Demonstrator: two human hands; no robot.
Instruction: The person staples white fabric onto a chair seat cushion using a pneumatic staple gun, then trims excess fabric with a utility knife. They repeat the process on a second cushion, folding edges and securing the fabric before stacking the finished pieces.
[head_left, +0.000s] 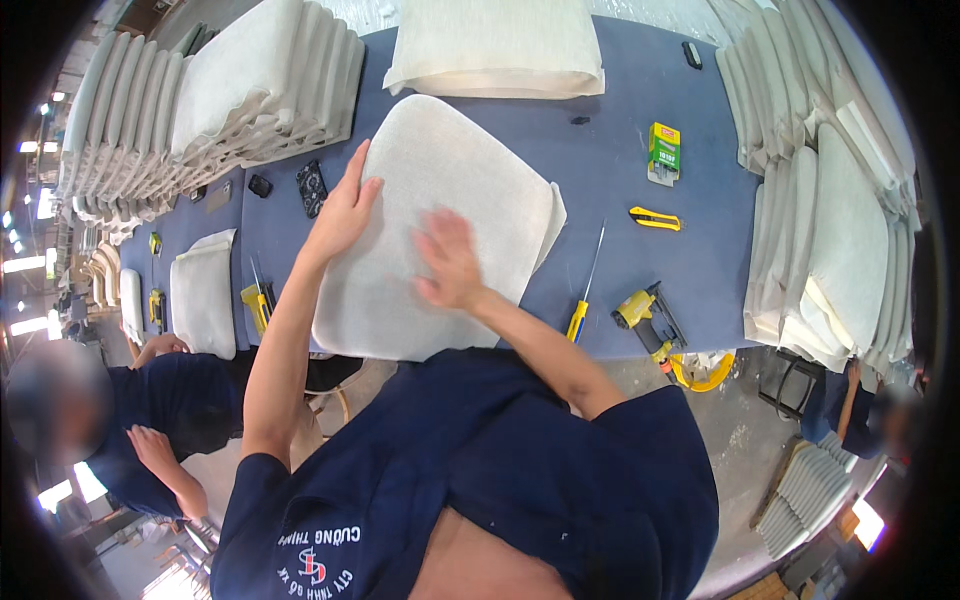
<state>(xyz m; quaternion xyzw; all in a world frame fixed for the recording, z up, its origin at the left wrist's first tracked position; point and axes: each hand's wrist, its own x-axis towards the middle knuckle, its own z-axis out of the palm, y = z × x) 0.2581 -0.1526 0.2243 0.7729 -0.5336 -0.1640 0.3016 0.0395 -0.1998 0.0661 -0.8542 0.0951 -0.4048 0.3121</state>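
Cream fabric-covered square seat cushion [440, 225] lying flat on your blue tabletop [640, 270] looks light and soft, so with your left hand [345, 210] and right hand [450, 262] spread flat on top, grip its edges.

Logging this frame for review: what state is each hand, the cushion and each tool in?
left hand: open, flat on the cushion's left edge
right hand: open, blurred, palm on the cushion
seat cushion: lying flat on the blue table
staple gun: lying untouched at the table edge
screwdriver: lying loose
utility knife: lying loose
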